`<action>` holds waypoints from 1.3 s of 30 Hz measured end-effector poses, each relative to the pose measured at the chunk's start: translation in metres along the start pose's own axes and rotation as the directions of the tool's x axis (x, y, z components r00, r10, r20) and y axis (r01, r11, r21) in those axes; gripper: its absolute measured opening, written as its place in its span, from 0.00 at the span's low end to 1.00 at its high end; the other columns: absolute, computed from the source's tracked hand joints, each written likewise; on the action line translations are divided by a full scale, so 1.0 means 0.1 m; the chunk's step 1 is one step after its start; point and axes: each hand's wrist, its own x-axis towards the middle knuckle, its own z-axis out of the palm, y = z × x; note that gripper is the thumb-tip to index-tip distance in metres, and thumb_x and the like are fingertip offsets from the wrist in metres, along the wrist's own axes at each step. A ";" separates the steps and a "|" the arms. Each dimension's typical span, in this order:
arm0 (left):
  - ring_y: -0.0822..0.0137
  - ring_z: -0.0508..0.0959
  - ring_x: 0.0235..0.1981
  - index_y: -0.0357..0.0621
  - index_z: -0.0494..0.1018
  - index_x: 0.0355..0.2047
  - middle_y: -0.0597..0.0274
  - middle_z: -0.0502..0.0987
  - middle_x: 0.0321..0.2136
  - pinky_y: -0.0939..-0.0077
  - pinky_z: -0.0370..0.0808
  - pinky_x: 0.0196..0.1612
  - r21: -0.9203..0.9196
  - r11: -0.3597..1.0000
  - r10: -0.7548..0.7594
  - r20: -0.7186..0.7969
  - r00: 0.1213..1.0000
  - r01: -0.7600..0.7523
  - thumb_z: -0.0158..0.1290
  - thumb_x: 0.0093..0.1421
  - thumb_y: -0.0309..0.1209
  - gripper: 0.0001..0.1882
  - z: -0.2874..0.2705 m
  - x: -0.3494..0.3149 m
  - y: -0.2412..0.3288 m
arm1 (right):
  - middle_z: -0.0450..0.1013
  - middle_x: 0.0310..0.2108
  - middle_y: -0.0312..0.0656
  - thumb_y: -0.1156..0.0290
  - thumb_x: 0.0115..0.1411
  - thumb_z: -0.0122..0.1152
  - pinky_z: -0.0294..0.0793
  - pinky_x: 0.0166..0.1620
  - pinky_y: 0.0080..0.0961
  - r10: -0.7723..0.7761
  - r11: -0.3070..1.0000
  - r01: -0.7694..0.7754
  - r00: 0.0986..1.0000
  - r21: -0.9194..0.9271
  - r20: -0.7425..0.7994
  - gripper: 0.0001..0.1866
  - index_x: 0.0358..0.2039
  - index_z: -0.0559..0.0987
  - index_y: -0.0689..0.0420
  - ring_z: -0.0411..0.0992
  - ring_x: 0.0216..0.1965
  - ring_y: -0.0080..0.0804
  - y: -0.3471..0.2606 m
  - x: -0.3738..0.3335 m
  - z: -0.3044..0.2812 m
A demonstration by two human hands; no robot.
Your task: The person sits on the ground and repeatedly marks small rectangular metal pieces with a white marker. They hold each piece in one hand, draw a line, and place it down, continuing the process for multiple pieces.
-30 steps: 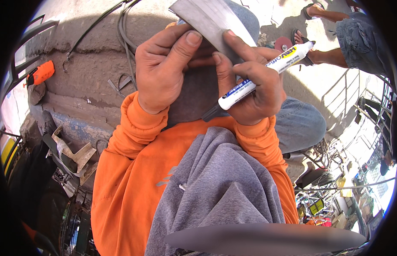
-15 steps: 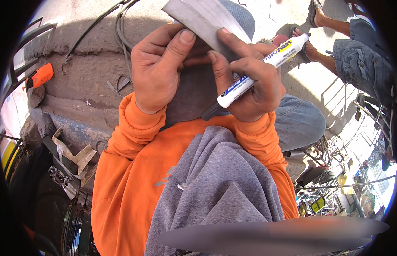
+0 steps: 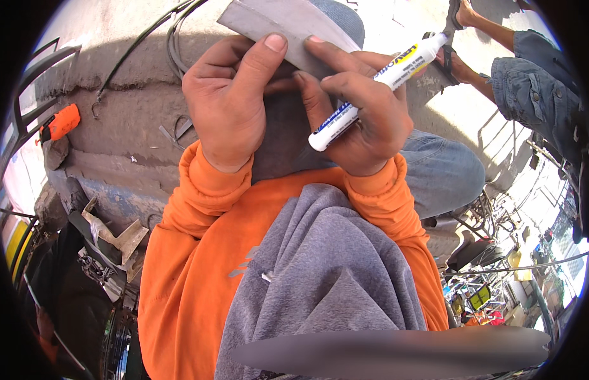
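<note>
A flat grey metal strip (image 3: 278,24) is held up at the top middle, slanting down to the right. My left hand (image 3: 226,104) pinches its lower edge, thumb on the face and the other fingers curled behind. From the other side, the thumb and index finger of my right hand (image 3: 373,123) rest on the strip's lower part. Across that same hand lies a white marker (image 3: 405,66) with a blue and yellow label, gripped by the curled fingers. Its white end points down-left, its dark tip up-right. What the left fingers do behind the strip is partly hidden.
Dark cables (image 3: 139,54) loop over the ground at upper left. An orange object (image 3: 61,122) sits on a stone at far left, above a rusty metal bracket (image 3: 120,240). Another person's legs in grey shorts (image 3: 529,82) are at upper right. Tangled metal clutter (image 3: 484,278) lies lower right.
Both hands, the strip and the marker have shifted slightly left and up. A dark piece seen below the marker's lower end no longer shows.
</note>
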 end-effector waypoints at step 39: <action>0.57 0.83 0.33 0.27 0.73 0.38 0.46 0.80 0.33 0.68 0.83 0.38 -0.131 0.991 0.026 -0.050 0.998 -0.032 0.54 0.62 0.28 0.12 0.18 0.09 0.02 | 0.79 0.37 0.55 0.79 0.49 0.73 0.78 0.40 0.24 0.000 0.998 0.008 0.990 0.055 -0.142 0.22 0.36 0.65 0.58 0.80 0.39 0.37 0.24 -0.12 0.03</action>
